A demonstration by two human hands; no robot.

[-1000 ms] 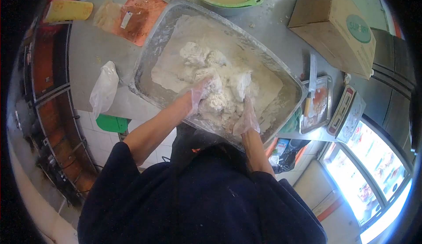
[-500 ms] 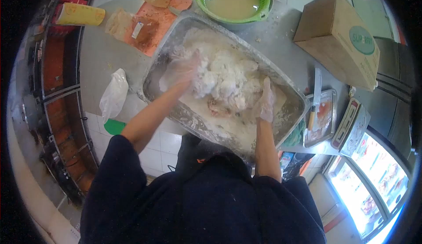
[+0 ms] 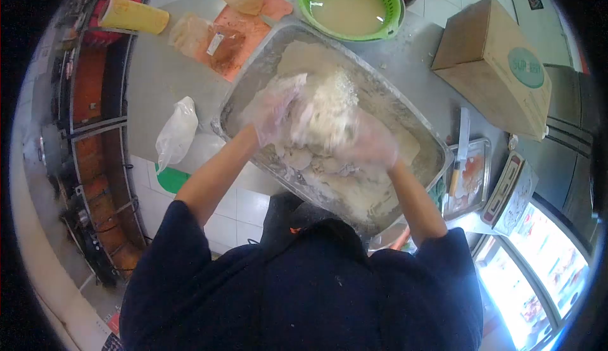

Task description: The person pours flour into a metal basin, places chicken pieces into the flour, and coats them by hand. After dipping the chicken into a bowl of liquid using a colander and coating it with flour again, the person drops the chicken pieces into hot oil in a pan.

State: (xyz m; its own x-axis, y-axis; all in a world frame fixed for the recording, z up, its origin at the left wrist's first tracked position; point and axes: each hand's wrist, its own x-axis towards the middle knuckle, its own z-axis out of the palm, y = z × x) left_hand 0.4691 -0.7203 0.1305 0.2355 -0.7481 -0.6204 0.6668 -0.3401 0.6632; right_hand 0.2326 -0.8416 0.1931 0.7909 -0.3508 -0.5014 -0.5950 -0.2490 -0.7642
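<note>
Right hand has shifted left toward left hand since the earlier frame. Gloved hands apart, flanking blurred flour-coated clump mid metal tray; can't tell if gripped. Green colander far, cardboard box far right.

A dull grey metal tray holds off-white powder and chalk-white coated lumps. Just beyond the tray, a bright green basket rings cloudy beige liquid. Beyond the tray's left corner is an orange board; left of the tray, a milky-white bag. Right of the tray is a brown box with a green oval label. Nearer than the tray is a navy shirt.
</note>
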